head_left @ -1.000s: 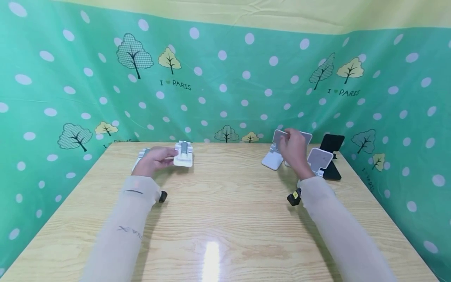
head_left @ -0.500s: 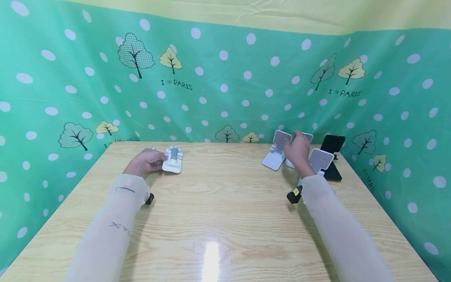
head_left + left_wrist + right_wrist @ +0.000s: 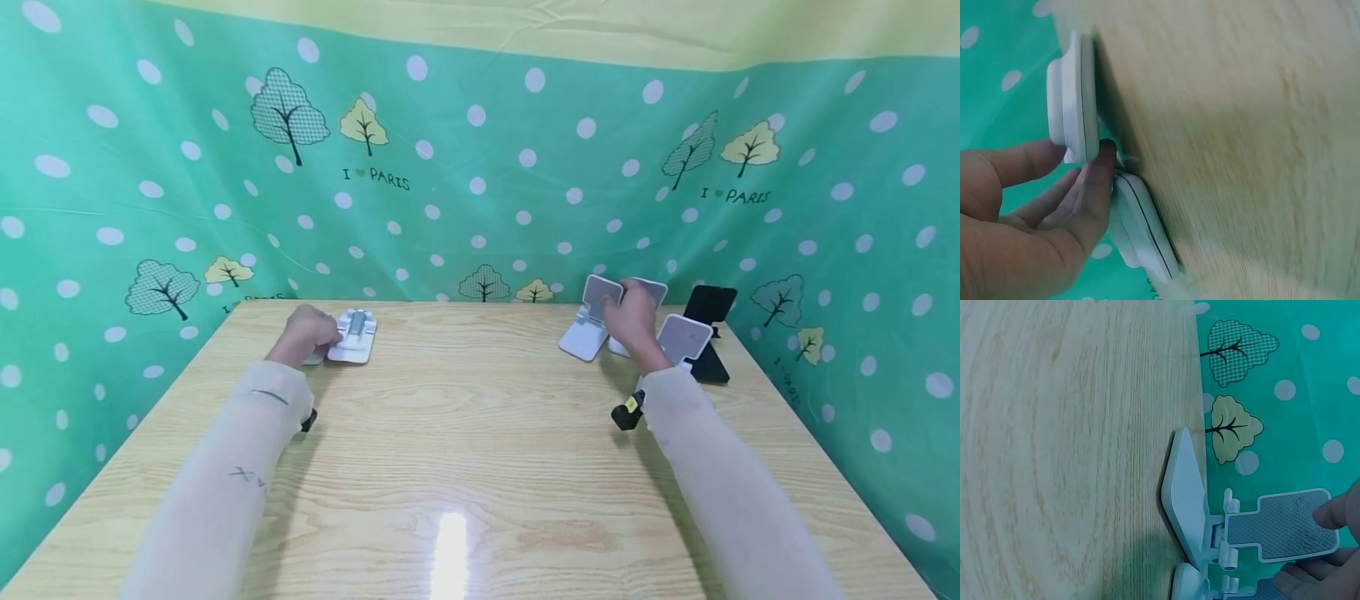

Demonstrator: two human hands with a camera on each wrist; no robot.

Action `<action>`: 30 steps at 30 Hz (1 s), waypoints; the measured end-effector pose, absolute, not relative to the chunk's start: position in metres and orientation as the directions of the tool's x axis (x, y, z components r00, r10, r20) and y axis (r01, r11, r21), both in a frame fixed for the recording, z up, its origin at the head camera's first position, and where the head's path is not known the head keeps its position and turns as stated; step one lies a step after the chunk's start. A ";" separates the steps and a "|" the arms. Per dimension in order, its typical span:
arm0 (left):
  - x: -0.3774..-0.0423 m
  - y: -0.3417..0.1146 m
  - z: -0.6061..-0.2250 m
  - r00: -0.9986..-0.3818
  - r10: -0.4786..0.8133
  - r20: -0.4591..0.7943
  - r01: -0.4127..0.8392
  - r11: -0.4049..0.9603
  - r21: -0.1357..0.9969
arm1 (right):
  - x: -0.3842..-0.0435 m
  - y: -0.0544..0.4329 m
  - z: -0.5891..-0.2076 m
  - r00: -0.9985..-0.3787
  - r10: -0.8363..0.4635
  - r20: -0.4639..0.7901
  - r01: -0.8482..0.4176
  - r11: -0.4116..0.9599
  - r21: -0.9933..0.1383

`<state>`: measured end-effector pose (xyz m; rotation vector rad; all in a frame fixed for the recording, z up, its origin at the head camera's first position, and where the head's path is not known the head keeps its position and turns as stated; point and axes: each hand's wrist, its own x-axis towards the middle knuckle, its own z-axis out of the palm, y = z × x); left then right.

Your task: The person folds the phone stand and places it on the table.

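Observation:
My left hand [image 3: 306, 333] pinches a folded white phone stand [image 3: 354, 337] by its left edge, low over the back left of the table. In the left wrist view, thumb and fingertips grip the lower end of this stand [image 3: 1080, 94]; a second folded stand [image 3: 1144, 225] lies right beside the fingers. At the back right, my right hand [image 3: 633, 321] holds the upper panel of an unfolded white phone stand [image 3: 583, 339]. The right wrist view has the thumb on that panel's grey pad [image 3: 1272, 525], with fingers behind it.
Behind my right hand stands another unfolded white stand [image 3: 651, 290]. To its right are a further white one [image 3: 684, 337] and a black phone stand [image 3: 708, 305]. A green dotted curtain [image 3: 480, 192] hangs along the table's back edge.
My left hand has carried the folded stand left and lower, beside the other folded one. The right hand has shifted slightly right and down at the unfolded stand, which stays in place.

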<state>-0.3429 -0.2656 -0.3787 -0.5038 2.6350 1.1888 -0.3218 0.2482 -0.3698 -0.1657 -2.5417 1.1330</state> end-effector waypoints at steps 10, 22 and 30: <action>-0.344 -0.258 -0.375 -0.917 -0.253 -0.310 -0.399 0.622 0.673 | -0.325 0.249 -0.375 -0.932 0.238 0.272 -0.046 0.668 -0.743; -0.336 -0.243 -0.367 -0.962 -0.214 -0.171 -0.271 0.660 0.701 | -0.322 0.251 -0.367 -0.916 0.288 0.277 -0.049 0.608 -0.793; -0.339 -0.225 -0.365 -0.976 -0.113 -0.185 -0.216 0.597 0.773 | -0.324 0.239 -0.363 -0.905 0.261 0.336 -0.094 0.646 -0.757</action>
